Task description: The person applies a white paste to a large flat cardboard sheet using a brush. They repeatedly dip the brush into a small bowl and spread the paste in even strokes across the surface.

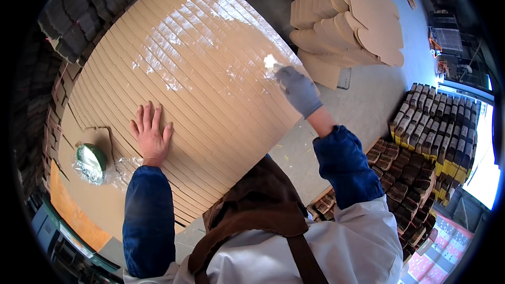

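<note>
A wide bed of brown cardboard sheets, overlapped so that their edges form long stripes, fills the middle. Shiny, wet-looking white streaks cover its far part. My left hand, bare, lies flat on the stripes with its fingers spread. Near the right edge of the cardboard, my right hand in a grey glove is closed around something white, perhaps a brush head. Its handle, if it has one, is hidden by the glove. Left of my left hand sits a green bowl wrapped in crumpled clear plastic, with pale stuff inside.
Stacks of cut cardboard blanks stand on the floor at the far right. Printed folded cartons and brown bundles are piled on the right. Dark stacks line the far left, and an orange board lies at near left.
</note>
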### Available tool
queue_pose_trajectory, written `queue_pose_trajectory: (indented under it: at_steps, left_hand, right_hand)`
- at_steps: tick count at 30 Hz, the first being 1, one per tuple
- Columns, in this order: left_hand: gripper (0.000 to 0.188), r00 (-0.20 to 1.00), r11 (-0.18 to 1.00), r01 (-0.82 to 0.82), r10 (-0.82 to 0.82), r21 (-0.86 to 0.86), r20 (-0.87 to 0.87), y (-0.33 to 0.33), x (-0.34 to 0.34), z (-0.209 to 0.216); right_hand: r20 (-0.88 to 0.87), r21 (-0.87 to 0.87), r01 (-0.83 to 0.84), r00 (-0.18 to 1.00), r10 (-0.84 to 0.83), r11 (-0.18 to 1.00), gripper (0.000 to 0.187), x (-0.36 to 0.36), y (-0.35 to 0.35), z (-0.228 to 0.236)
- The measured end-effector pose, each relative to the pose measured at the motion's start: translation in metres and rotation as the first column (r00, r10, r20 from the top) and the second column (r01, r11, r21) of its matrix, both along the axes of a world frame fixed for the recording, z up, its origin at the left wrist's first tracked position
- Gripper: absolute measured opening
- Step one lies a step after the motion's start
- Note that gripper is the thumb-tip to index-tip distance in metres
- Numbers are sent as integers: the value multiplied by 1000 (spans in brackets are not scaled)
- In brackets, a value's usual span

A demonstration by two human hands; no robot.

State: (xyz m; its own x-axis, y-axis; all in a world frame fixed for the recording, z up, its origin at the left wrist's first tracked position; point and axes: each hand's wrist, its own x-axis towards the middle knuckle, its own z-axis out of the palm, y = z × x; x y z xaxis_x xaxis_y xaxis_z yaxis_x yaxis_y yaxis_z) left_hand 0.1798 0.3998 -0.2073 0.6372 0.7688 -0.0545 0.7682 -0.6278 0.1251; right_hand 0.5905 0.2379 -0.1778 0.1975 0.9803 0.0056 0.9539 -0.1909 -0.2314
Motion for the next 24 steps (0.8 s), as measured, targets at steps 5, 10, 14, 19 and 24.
queue_pose_trajectory:
  at_steps: [5, 10, 14, 19, 24]
  left_hand:
    - [59, 999, 998, -46, 47, 33, -20, 2, -10, 0]
    - [59, 1000, 1000, -15, 15, 6, 8, 0, 3, -3]
    - [60, 999, 999, -51, 51, 0, -2, -2, -11, -4]
    - [60, 999, 999, -40, 40, -4, 30, 1, 0, 1]
    - [60, 998, 998, -49, 51, -32, 34, 0, -2, 1]
  right_hand:
    - [-299, 108, 133, 950, -96, 985, 16, 6, 39, 22]
    - [-363, 76, 238, 911, -196, 968, 16, 27, 38, -3]
    - [-434, 55, 415, 829, -353, 908, 14, 23, 72, 28]
    - [-574, 57, 171, 812, -108, 984, 14, -40, 65, 22]
    - [-211, 95, 335, 927, -310, 937, 16, 33, 112, 1]
